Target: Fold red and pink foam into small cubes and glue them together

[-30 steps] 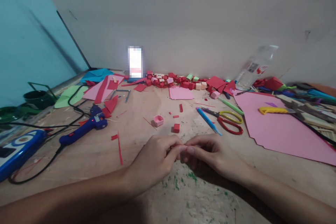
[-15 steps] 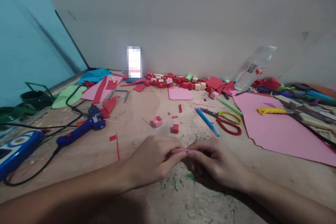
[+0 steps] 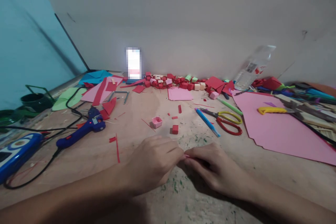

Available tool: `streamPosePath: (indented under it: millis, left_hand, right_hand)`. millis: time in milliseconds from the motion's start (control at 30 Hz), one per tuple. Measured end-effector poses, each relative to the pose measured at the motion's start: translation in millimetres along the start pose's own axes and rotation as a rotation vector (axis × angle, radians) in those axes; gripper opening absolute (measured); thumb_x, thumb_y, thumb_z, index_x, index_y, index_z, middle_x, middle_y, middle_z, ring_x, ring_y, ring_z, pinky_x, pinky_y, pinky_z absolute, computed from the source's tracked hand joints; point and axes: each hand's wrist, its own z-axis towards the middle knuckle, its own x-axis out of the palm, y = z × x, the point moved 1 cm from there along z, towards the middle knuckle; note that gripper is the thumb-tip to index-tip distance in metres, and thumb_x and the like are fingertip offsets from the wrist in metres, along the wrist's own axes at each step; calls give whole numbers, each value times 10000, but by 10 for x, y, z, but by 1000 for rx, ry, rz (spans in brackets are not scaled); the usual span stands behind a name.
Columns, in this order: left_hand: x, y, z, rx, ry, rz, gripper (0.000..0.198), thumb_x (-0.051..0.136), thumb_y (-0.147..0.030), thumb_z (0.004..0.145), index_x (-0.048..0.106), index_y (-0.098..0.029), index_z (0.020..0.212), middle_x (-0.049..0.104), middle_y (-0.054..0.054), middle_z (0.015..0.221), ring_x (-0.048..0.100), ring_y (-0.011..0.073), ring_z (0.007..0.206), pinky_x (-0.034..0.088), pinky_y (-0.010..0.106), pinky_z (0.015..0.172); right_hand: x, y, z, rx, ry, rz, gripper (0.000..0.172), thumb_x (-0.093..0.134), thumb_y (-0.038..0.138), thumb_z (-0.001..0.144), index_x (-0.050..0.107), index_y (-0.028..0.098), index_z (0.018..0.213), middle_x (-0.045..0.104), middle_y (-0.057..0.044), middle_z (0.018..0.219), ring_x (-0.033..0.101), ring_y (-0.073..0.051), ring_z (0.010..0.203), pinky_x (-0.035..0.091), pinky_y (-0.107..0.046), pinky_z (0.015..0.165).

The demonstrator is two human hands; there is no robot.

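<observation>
Near the front of the table, my left hand (image 3: 159, 159) and my right hand (image 3: 207, 166) meet, both closed in a pinch on a small piece of pink paper (image 3: 186, 156). Only a thin edge of the paper shows between the fingertips; the rest is hidden. Just beyond my hands sit a small red paper cube (image 3: 175, 129) and an open pink paper box (image 3: 156, 122). Small red paper scraps (image 3: 180, 109) lie around them.
At left are a blue glue gun (image 3: 81, 131) and its black cord. A blue pen (image 3: 207, 122), scissors (image 3: 228, 122), pink sheet (image 3: 278, 129) and yellow-handled knife (image 3: 273, 110) lie right. Paper cubes (image 3: 183, 85), a lit phone (image 3: 133, 63) and a leaning bottle (image 3: 253, 70) line the back.
Both hands have shifted slightly toward me. My left hand has turned over further, so its thumb is now hidden and less of the pink paper shows.
</observation>
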Motion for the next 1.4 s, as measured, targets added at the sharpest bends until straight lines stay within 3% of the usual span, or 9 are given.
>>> streamPosePath:
  millis: [167, 400, 533, 633, 833, 1033, 1167, 1267, 1400]
  left_hand:
    - [3, -1, 31, -86, 2, -209, 315, 538, -240, 1056, 670, -144, 787, 697, 30, 729, 605, 169, 666, 384, 299, 624]
    - [-8, 5, 35, -263, -4, -424, 296, 528, -175, 1035, 713, -136, 807, 705, 24, 751, 616, 157, 701, 419, 271, 690]
    - [-43, 21, 95, -450, -13, -559, 358, 534, -254, 1041, 726, -139, 761, 640, -7, 674, 570, 133, 644, 393, 259, 643]
    - [-42, 28, 114, -509, -18, -619, 399, 528, -284, 1041, 681, -147, 699, 547, -38, 607, 509, 114, 592, 347, 252, 593]
    - [-27, 15, 105, -477, -67, -640, 383, 510, -202, 1004, 547, -158, 626, 478, -56, 576, 445, 97, 557, 316, 243, 581]
    - [-9, 34, 104, -566, -25, -796, 403, 510, -251, 1012, 566, -160, 623, 499, -50, 568, 457, 101, 547, 330, 228, 543]
    - [4, 31, 90, -593, -105, -755, 139, 667, -273, 938, 740, -155, 941, 646, -20, 740, 517, 119, 619, 390, 223, 571]
    - [28, 16, 64, -498, -177, -650, 383, 795, -187, 834, 700, -168, 1206, 728, 20, 968, 613, 141, 743, 467, 234, 664]
    - [44, -2, 36, -294, -195, -496, 93, 665, -104, 937, 733, -136, 992, 726, 21, 857, 640, 140, 750, 460, 235, 690]
  right_hand:
    - [-29, -34, -17, -4, 15, 28, 426, 451, 392, 1078, 674, 164, 795, 555, 5, 624, 479, -118, 556, 378, -248, 570]
    - [-53, -14, 7, 80, -3, 138, 410, 498, 396, 1047, 629, 172, 730, 559, 9, 613, 488, -118, 563, 378, -245, 544]
    - [-94, -34, 45, 193, -87, 249, 426, 576, 478, 1006, 675, 174, 724, 632, -18, 641, 554, -140, 598, 415, -253, 553]
    - [-116, -62, 66, 239, -75, 383, 454, 602, 499, 990, 671, 169, 685, 619, -8, 590, 500, -110, 515, 366, -239, 492]
    - [-110, -113, 66, 255, -18, 492, 517, 614, 547, 977, 647, 158, 639, 585, 10, 531, 388, -60, 414, 249, -210, 402]
    - [-111, -152, 72, 297, -27, 577, 425, 669, 537, 939, 771, 133, 855, 647, -9, 578, 451, -64, 408, 313, -182, 397]
    - [-138, -188, 86, 296, -96, 632, 390, 725, 511, 887, 748, 127, 825, 703, -43, 604, 488, -75, 408, 352, -183, 394]
    - [-152, -220, 84, 316, -63, 663, 388, 720, 515, 882, 734, 131, 830, 685, -26, 533, 416, -58, 331, 280, -172, 340]
    - [-152, -233, 70, 342, -17, 671, 363, 740, 492, 871, 735, 134, 813, 646, -2, 493, 411, -52, 326, 275, -163, 338]
